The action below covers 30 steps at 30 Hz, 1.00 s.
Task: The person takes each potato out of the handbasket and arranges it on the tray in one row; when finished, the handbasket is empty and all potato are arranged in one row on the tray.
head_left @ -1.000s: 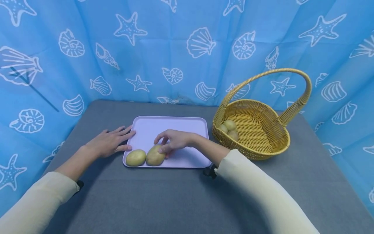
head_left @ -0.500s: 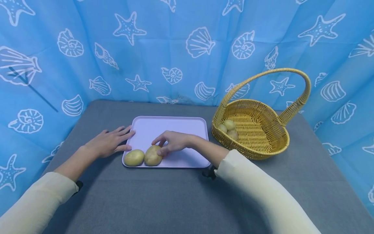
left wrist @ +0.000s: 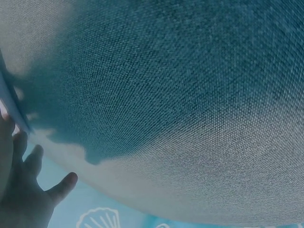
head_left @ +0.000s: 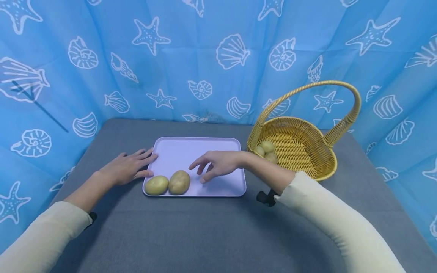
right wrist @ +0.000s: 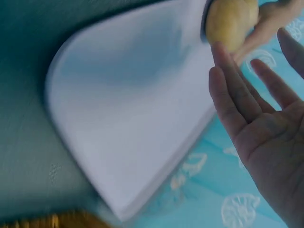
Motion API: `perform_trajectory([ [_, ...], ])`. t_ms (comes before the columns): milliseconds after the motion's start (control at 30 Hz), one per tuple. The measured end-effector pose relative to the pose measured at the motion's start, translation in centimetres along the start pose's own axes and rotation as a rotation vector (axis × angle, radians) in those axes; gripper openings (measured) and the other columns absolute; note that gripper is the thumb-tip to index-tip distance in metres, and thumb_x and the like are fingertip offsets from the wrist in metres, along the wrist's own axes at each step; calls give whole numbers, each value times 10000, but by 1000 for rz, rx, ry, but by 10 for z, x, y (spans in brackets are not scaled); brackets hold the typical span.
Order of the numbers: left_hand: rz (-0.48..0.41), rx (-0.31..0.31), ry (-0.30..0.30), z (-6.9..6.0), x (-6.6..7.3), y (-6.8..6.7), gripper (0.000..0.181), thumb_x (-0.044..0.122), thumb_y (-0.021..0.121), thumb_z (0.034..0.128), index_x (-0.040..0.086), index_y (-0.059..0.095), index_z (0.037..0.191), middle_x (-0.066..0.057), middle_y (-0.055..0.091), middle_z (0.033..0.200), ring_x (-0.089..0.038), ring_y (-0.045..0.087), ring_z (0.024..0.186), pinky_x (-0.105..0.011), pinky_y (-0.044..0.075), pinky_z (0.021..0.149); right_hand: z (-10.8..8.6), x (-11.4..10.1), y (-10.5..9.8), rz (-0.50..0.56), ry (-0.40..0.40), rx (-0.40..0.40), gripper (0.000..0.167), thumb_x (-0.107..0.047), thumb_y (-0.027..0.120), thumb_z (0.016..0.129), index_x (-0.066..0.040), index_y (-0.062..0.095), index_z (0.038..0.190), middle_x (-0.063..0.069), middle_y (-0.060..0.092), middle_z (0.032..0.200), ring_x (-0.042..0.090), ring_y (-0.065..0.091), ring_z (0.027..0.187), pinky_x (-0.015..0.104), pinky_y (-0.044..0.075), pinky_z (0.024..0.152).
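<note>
The blue curtain (head_left: 191, 34) is showing white seashells (head_left: 233, 51), the tray (head_left: 184, 153) lilac, the potatoes (head_left: 179, 182) tan, the tabletop (head_left: 191, 235) grey.

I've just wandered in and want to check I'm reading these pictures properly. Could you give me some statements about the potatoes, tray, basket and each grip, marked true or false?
1. Two potatoes lie on the lilac tray. True.
2. The right grip is above the lilac tray, holding nothing. True.
3. Those potatoes lie along the far edge of the lilac tray. False: they lie along its near edge, toward the left corner.
4. The wicker basket stands to the right of the lilac tray. True.
5. The wicker basket is empty. False: three potatoes show inside.
6. The left grip is inside the wicker basket. False: it is at the lilac tray's left edge.
</note>
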<state>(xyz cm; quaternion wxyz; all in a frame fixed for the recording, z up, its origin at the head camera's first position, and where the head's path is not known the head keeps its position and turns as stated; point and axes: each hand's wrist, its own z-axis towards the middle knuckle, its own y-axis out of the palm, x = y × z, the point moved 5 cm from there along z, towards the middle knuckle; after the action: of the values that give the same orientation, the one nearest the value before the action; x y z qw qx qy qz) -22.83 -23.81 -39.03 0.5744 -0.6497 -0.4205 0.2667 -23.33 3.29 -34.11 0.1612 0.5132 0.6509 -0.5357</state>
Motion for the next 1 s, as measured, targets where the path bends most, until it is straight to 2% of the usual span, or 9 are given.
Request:
perform_trajectory([
  [133,-3,6,1,0,-1,0,728,526,502,1003,89,322,1557,-199,268,1604,-477,243,1446,-767,217,1045,-33,-2,-10,-6,-60,-69,607,-86,671,943,-47,429,1498,203,521,1437,322,531,1309,377,418,1089],
  [267,3,5,2,-1,-1,1,728,530,495,1005,88,322,1557,-202,267,1604,-476,239,1447,-767,216,1044,-66,3,-23,-31,-58,-98,651,-76,689,918,-79,419,1510,113,495,1487,260,472,1365,395,378,1121],
  [400,7,2,3,0,0,1,733,546,471,1009,91,311,1561,-203,258,1607,-475,229,1451,-764,212,1049,-97,13,-38,12,-11,-67,646,-126,704,926,-80,424,1506,84,510,1473,254,485,1353,403,408,1097],
  [600,2,-1,4,0,1,0,736,548,471,1009,92,308,1562,-200,251,1610,-473,219,1455,-759,206,1057,-137,28,-59,19,50,20,642,-190,711,931,-28,434,1487,125,504,1473,326,492,1340,469,404,1094],
  [833,0,-8,-4,0,0,-1,728,544,466,1012,98,304,1564,-192,243,1614,-468,211,1459,-756,195,1064,-163,60,-75,9,134,46,627,-183,673,958,42,406,1480,220,445,1501,417,466,1344,463,413,1084],
  [1000,2,-14,1,1,2,-1,729,541,472,1010,92,311,1561,-197,254,1609,-473,217,1455,-758,206,1057,-170,88,-79,14,197,45,661,-198,660,964,69,362,1491,241,401,1525,415,401,1392,521,334,1126],
])
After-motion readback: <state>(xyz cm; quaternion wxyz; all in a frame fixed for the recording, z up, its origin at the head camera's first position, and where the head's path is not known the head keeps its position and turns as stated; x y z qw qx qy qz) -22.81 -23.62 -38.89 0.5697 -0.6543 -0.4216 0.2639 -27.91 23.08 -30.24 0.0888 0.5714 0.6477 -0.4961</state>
